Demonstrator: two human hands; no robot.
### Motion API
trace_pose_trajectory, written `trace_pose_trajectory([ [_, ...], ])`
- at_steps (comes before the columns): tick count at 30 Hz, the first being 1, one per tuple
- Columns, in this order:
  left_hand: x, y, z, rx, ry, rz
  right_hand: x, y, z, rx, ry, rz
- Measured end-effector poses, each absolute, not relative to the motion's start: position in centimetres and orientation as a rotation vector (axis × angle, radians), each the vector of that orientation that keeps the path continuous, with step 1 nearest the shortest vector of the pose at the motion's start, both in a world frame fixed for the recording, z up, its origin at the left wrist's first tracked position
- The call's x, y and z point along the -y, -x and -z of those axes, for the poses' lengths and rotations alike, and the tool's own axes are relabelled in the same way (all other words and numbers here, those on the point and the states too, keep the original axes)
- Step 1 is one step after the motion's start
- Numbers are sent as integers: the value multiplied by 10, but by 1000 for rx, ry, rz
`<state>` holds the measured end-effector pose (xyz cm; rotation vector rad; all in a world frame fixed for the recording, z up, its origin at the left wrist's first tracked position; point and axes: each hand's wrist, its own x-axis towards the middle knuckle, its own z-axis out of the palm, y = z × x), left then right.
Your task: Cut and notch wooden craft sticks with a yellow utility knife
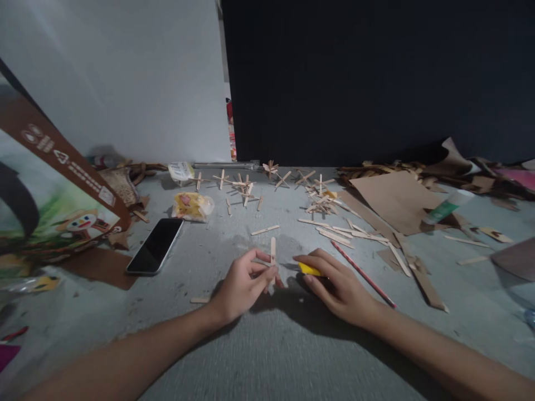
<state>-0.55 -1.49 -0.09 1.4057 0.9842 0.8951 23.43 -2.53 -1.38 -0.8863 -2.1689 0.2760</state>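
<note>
Left hand (244, 287): thumb and fingers are closed on a wooden craft stick (273, 249), pinched at its lower part. The stick stands near upright above the grey work surface (225, 367), in front of the person.

Right hand (334, 281): fingers are curled around a yellow tool (309, 269). Most of its body is covered by the hand, so its type cannot be confirmed; it may be a cutter. The two hands are apart.

Containers:
- Printed carrier bag (62, 184), left side: upright, brown side panel with a recycling symbol, cartoon snowman on the front. Its interior is out of view.
- Yellow printed packet (188, 206), beyond the smartphone (154, 246): lying flat, clear at the right end. Contents cannot be identified.
- White-and-yellow packet (181, 171), behind the yellow one: contents hidden.
- White-and-green tube (451, 207), right side: tilted, at the edge of a brown paper sheet (397, 200). Contents not visible.

Surrounding parts: crossed-stick assemblies (246, 191) stand in a row toward the rear. Loose craft sticks (334, 235) lie right of centre; one single stick (265, 229) lies beyond the left hand. A red pencil (363, 274) lies diagonally beside the right hand. A cardboard strip (422, 273) lies farther right.
</note>
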Motion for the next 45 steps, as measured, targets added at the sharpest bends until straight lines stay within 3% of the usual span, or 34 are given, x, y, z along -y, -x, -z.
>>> trace_pose_trajectory([
  [16, 20, 2, 3, -981, -1658, -654, 34, -220, 14, 2177, 746, -34],
  [45, 20, 4, 15, -958, -1724, -634, 34, -214, 27, 2179, 854, -153],
])
